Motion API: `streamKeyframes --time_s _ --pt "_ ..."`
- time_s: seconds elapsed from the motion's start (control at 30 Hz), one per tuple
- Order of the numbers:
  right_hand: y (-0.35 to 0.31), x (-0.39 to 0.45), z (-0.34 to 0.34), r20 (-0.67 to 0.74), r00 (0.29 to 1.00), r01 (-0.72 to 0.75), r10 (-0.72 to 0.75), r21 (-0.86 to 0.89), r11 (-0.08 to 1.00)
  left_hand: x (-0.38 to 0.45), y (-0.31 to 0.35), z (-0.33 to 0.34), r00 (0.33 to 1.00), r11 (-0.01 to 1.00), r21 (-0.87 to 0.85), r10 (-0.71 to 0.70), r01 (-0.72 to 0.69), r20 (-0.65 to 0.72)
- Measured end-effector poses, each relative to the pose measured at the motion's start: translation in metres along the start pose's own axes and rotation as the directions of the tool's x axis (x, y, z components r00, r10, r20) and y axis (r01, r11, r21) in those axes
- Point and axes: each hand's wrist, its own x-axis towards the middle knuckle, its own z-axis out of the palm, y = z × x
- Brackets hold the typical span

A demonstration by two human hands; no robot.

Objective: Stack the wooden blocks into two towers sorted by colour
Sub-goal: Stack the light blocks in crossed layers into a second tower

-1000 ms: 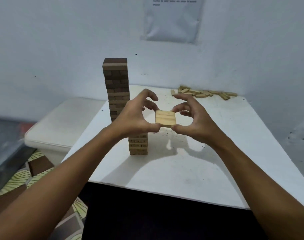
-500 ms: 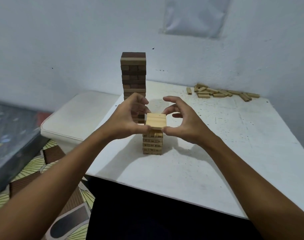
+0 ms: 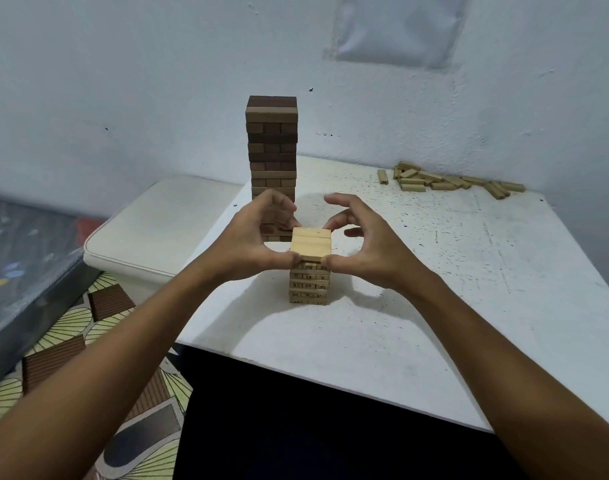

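Observation:
A tall tower of dark brown blocks [image 3: 271,143] stands at the back left of the white table [image 3: 469,306]. In front of it rises a short tower of light blocks [image 3: 310,284]. A flat layer of three light blocks [image 3: 311,244] sits at the top of this short tower. My left hand [image 3: 251,244] pinches the layer's left side between thumb and fingers. My right hand [image 3: 368,244] pinches its right side the same way. Whether the layer rests fully on the tower cannot be told.
A pile of several loose light blocks [image 3: 448,181] lies at the table's back right, near the wall. A white padded stool [image 3: 157,226] stands left of the table. A patterned floor [image 3: 71,341] lies below on the left.
Both hands carried the three-block layer from mid-air to the left and down onto the top of the short light tower. The camera view shifted left.

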Motion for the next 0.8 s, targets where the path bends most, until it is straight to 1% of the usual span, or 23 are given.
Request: streamKeyframes --time_s 0.2,0.5,0.8 --pt "0.0032 -0.0016 0.0016 -0.005 1.000 -0.006 0.006 -0.019 1.000 -0.0014 -0.0041 0.0025 1.000 1.000 -0.003 -0.015 0.015 0.003" --pt "0.0044 -0.0016 0.0026 0.002 1.000 0.002 -0.002 -0.014 1.000 -0.0024 -0.0055 0.0015 1.000 0.999 0.045 -0.029 0.029 0.004" --pt "0.0059 -0.0015 0.0021 0.009 1.000 -0.010 0.010 -0.015 1.000 -0.0025 -0.0075 0.0007 1.000 0.998 0.051 -0.023 0.022 0.010"
